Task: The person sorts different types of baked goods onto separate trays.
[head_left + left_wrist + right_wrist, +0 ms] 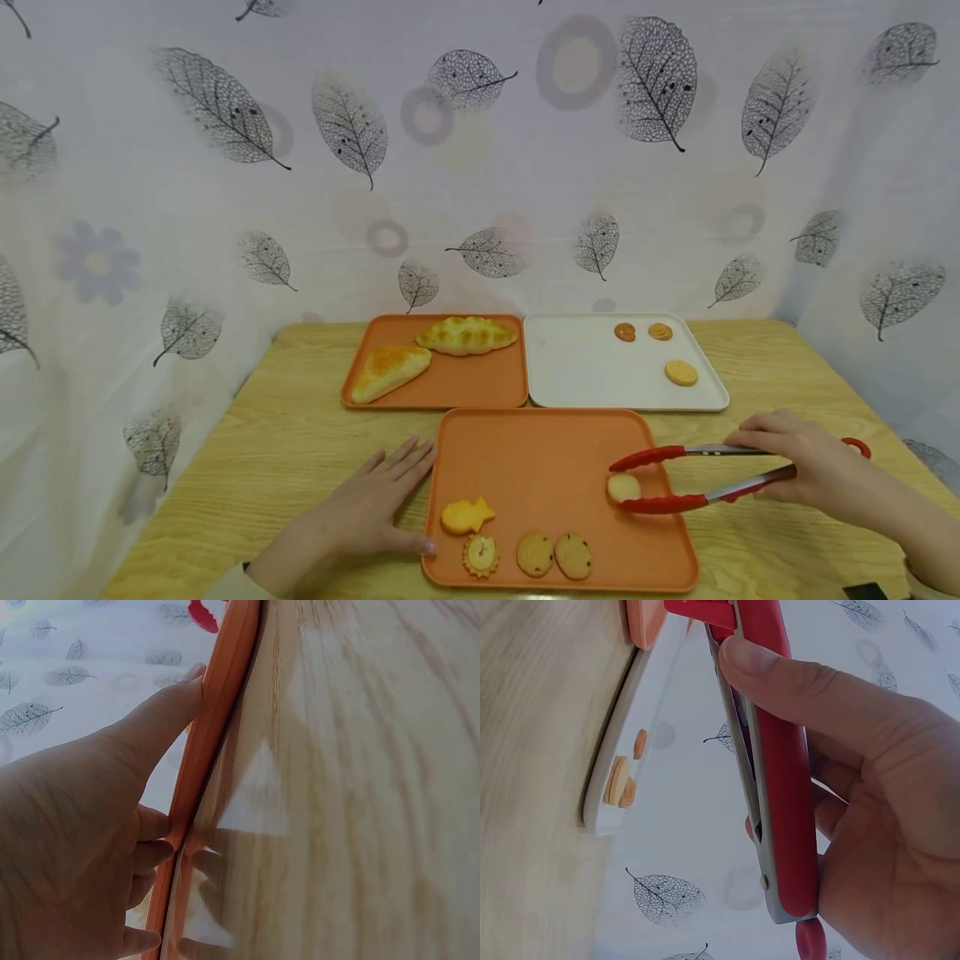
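Observation:
My right hand (806, 462) grips red-and-steel tongs (784, 787) by their handles. The red tips of the tongs stand apart around a small round cookie (623, 488) at the right side of the front orange tray (540, 467); whether both tips touch it I cannot tell. My left hand (371, 504) rests with fingers spread at that tray's left edge, thumb and fingertips against the rim in the left wrist view. On the same tray lie a fish-shaped cookie (467, 517), a scalloped round cookie (481, 556) and two speckled cookies (535, 554) side by side.
Behind, an orange tray (480, 385) bears a triangular bread (392, 372) and a braided loaf (467, 336). Beside it, a white tray (585, 367) carries three cookies, including an oval one (681, 372). A leaf-patterned curtain (480, 167) hangs behind the wooden table (285, 417).

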A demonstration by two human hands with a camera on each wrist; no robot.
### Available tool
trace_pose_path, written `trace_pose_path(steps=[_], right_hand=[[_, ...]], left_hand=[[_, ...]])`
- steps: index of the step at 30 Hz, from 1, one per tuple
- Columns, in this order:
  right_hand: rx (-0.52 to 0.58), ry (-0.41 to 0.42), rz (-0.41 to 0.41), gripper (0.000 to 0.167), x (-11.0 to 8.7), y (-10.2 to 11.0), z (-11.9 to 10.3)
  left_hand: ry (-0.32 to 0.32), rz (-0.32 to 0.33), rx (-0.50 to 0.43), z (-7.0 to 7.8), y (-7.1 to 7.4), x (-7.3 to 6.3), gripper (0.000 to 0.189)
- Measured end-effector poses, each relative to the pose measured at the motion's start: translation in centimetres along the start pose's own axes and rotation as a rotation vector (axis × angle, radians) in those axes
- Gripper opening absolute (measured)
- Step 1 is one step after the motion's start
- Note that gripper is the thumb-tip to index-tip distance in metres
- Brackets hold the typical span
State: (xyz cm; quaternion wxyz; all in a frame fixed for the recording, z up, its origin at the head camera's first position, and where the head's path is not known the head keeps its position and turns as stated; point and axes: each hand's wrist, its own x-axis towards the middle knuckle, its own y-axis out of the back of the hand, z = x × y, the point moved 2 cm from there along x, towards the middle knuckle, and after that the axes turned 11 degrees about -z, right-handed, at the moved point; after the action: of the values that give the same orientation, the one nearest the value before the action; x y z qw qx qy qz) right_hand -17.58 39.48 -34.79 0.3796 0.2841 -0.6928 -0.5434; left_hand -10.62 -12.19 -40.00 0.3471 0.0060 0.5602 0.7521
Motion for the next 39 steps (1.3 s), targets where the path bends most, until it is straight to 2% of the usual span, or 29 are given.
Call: trace_pose_path(steps=[11, 16, 25, 30, 34, 39], right_hand=[[-0.098, -0.097, -0.008, 0.066, 0.9, 1.6, 1.8], [-0.134, -0.117, 0.016, 0.066, 1.0, 2.2, 3.1], [-0.167, -0.139, 0.061, 0.064, 1.6, 3.0, 5.1], [-0.163, -0.118, 0.092, 0.064, 1.9, 3.1, 6.5], [-0.172, -0.143, 0.082, 0.062, 2.1, 2.9, 7.6], [-0.198, -0.218, 0.045, 0.06, 2.4, 2.7, 8.6]], left_hand=[[0.003, -0.004, 0.004, -0.1, -0.1, 0.0, 0.11], [0.002, -0.009, 0.007, -0.2, -0.4, 0.1, 0.11], [0.007, -0.012, -0.003, -0.1, -0.4, 0.0, 0.11], [0.015, -0.016, -0.01, 0.3, -0.3, 0.0, 0.11], [0.021, -0.014, -0.012, 0.5, -0.3, 0.0, 0.11], [0.027, -0.013, -0.015, 0.7, -0.5, 0.0, 0.11]])
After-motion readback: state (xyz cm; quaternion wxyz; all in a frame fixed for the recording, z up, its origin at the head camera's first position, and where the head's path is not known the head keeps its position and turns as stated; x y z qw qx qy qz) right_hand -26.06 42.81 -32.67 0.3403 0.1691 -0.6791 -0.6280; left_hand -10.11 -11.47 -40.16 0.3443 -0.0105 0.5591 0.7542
